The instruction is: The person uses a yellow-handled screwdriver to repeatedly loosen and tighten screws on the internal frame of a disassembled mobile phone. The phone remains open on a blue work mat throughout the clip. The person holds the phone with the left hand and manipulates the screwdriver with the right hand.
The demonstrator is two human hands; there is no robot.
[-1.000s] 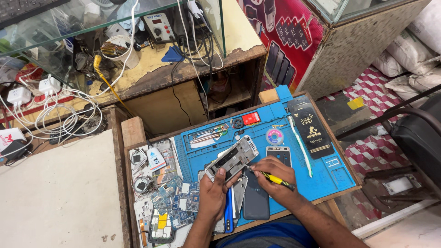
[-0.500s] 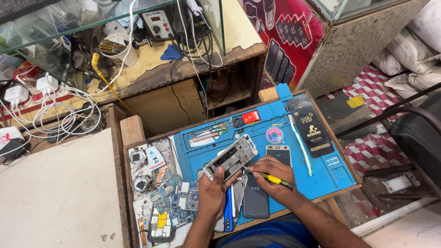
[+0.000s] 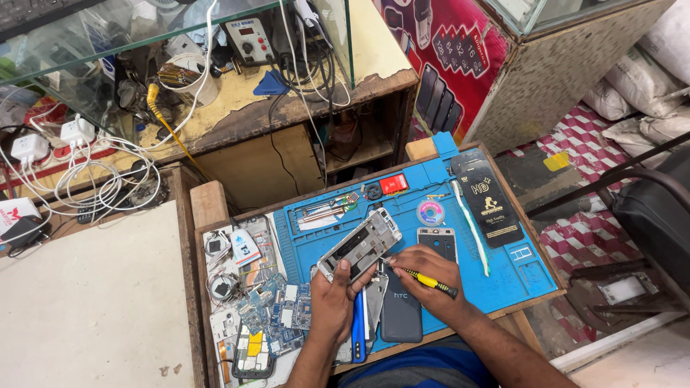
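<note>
On the blue mat (image 3: 503, 276):
Frame (image 3: 359, 245): tilted, above the mat's near-left part.
Left hand (image 3: 336, 298): clasps the frame's lower end.
Right hand (image 3: 424, 276): pinches a yellow screwdriver (image 3: 429, 281), tip at the frame's edge.
Nearby: dark phone (image 3: 400, 309), circuit boards (image 3: 269, 316).

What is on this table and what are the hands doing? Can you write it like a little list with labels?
Place: a wooden workbench with a blue work mat
Left hand: holds a silver phone frame tilted above the mat
Right hand: holds a yellow-handled screwdriver, tip at the frame's edge
Near the hands: a dark phone back cover, a small phone, a blue tool
Left of mat: a heap of circuit boards
Right on mat: a flat black package
</note>
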